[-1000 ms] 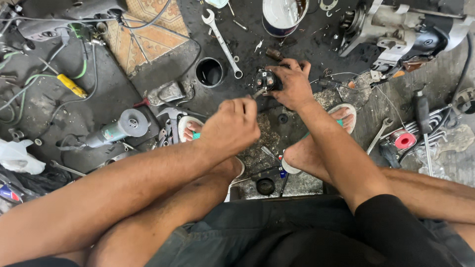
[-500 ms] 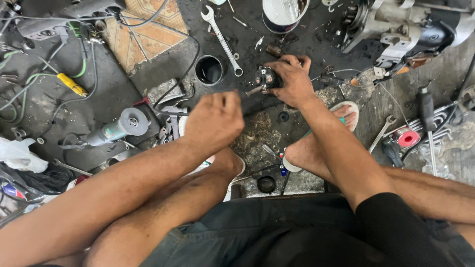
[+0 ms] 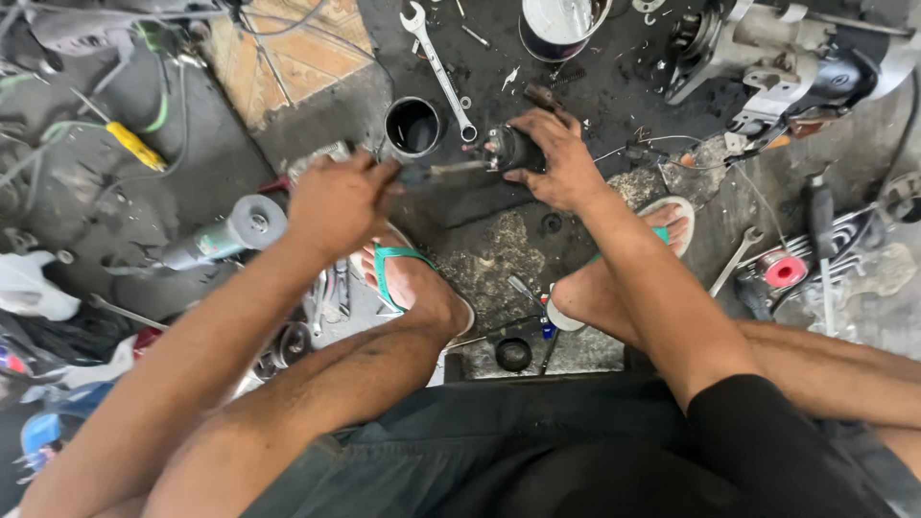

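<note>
My right hand (image 3: 556,163) grips a small dark cylindrical motor part (image 3: 513,149) on the greasy black floor. My left hand (image 3: 338,200) is closed around the handle of a screwdriver (image 3: 443,172), whose metal shaft points right to the part. Both hands are above my feet in green-strapped sandals (image 3: 408,273). An open black metal cylinder (image 3: 413,126) stands just behind the screwdriver.
A long combination wrench (image 3: 438,67) lies behind the cylinder. A grey angle grinder (image 3: 225,235) lies at left, a yellow-handled screwdriver (image 3: 134,146) farther left. A metal pot (image 3: 561,24) stands at the top, a large motor housing (image 3: 796,62) top right, a red spool (image 3: 785,271) at right.
My left hand has moved left and forward and now holds a screwdriver against the part. My right hand stays on the motor part.
</note>
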